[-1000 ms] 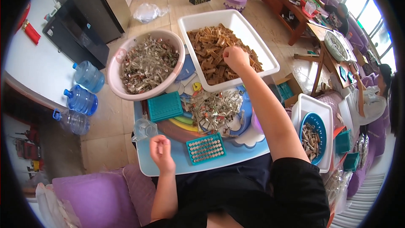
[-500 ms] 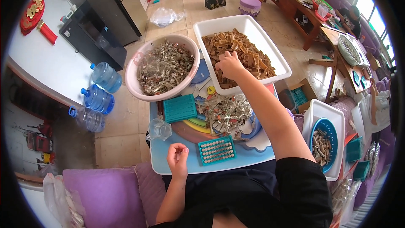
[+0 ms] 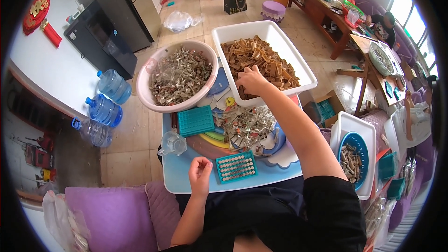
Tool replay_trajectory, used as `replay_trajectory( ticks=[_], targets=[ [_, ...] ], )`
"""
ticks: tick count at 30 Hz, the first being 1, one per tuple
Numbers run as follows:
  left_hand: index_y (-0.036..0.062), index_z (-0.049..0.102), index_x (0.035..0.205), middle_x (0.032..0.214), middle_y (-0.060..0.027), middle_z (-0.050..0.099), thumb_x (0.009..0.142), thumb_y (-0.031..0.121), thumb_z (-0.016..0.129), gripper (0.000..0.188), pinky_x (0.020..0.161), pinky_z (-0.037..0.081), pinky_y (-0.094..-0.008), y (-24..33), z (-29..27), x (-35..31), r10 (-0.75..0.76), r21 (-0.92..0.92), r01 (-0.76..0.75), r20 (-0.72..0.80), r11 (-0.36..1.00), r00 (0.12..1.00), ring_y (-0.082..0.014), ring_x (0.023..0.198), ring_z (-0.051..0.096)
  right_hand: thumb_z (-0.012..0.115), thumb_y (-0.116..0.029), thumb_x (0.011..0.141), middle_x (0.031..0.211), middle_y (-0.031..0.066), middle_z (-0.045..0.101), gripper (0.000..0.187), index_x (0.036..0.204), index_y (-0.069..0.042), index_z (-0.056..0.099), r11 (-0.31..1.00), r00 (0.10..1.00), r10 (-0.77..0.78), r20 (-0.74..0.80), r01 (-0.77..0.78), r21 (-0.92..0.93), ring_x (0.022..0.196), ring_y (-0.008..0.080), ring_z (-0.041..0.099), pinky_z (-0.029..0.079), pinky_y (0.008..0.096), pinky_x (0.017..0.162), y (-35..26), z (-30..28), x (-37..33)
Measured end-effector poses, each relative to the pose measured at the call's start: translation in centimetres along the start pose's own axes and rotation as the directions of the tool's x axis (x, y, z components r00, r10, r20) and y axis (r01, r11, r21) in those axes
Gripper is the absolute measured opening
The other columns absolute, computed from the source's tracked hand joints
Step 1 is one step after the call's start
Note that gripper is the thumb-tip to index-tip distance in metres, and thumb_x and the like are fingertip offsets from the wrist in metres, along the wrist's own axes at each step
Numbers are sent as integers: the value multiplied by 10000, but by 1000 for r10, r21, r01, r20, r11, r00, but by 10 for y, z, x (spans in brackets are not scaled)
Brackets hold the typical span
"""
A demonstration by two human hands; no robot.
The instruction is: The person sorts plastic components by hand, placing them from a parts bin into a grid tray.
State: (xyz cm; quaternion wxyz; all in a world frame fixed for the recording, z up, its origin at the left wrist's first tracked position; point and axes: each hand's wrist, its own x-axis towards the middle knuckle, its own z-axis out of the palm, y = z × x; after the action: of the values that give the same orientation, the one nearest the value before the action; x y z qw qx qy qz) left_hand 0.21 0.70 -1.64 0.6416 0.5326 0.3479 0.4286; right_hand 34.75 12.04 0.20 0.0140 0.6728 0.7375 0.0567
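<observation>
My right hand point(image 3: 252, 82) reaches into a white rectangular bin point(image 3: 303, 63), its fingers bent down at the near left side of a heap of small brown strip-like pieces point(image 3: 266, 58). The fingertips are hidden. Low over the table's near edge, my left hand point(image 3: 200, 173) is closed with thumb and fingers together; what they hold, if anything, is too small to tell. Beside it lies a teal tray point(image 3: 236, 166) with rows of round whitish pieces. Behind that is a pile of clear and metallic small parts point(image 3: 247, 126). A second teal tray point(image 3: 195, 121) sits left of the pile.
A pink basin point(image 3: 144, 86) full of similar shiny parts stands left of the bin. A clear plastic cup point(image 3: 173, 143) is on the blue table point(image 3: 186, 182). To the right, a blue basket point(image 3: 364, 158) holds pale pieces. Water bottles point(image 3: 105, 109) stand at left; a person point(image 3: 385, 28) is at far right.
My right hand has shifted slightly within the bin, lower on the heap. My left hand has turned and its fingers have curled in a little. The view has moved slightly.
</observation>
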Motion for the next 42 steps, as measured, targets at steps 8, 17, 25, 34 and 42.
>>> replay_trajectory(
  ticks=[8, 17, 25, 34, 42],
  targets=[
    [43, 520, 880, 791, 34, 497, 853, 44, 578, 63, 650, 356, -172, -2, -3, 0, -15, -10, 15, -5, 1000, 1000, -34, 707, 440, 716, -191, 679, 953, -34, 570, 129, 775, -276, 706, 999, 992, -3, 127, 10, -52, 1053, 215, 461, 298, 451, 914, -2, -1, 0],
    [54, 518, 853, 764, 17, 495, 838, 73, 569, 57, 665, 374, -204, -2, -2, 2, -61, 11, 61, -9, 998, 998, -69, 707, 455, 725, -170, 615, 859, -42, 569, 129, 700, -231, 651, 991, 990, -62, 129, 46, 125, 996, 224, 480, 313, 447, 829, 2, -5, -3],
    [57, 519, 842, 758, 17, 493, 840, 73, 568, 51, 658, 375, -204, -3, 0, 4, -65, -4, 66, 33, 998, 997, -70, 704, 460, 719, -161, 636, 860, -56, 621, 180, 784, -259, 686, 995, 976, 8, 219, -30, 97, 1009, 201, 516, 319, 473, 879, 0, 9, 1],
    [53, 519, 847, 760, 13, 496, 841, 80, 567, 55, 658, 382, -212, -4, -2, 1, -98, -13, 98, 0, 995, 995, -75, 705, 462, 735, -243, 600, 834, -27, 572, 141, 736, -245, 700, 988, 966, 41, 257, -77, 134, 981, 213, 506, 321, 445, 825, 6, 8, -2],
    [38, 517, 1061, 942, -25, 542, 875, 167, 580, 234, 790, 428, -267, 2, 0, 0, -132, -108, 143, 102, 984, 986, -119, 859, 523, 695, -92, 688, 727, 90, 582, 109, 698, -42, 599, 555, 833, 475, -284, -33, 832, 638, 203, 581, 484, 311, 589, -69, -84, -64]
  ],
)
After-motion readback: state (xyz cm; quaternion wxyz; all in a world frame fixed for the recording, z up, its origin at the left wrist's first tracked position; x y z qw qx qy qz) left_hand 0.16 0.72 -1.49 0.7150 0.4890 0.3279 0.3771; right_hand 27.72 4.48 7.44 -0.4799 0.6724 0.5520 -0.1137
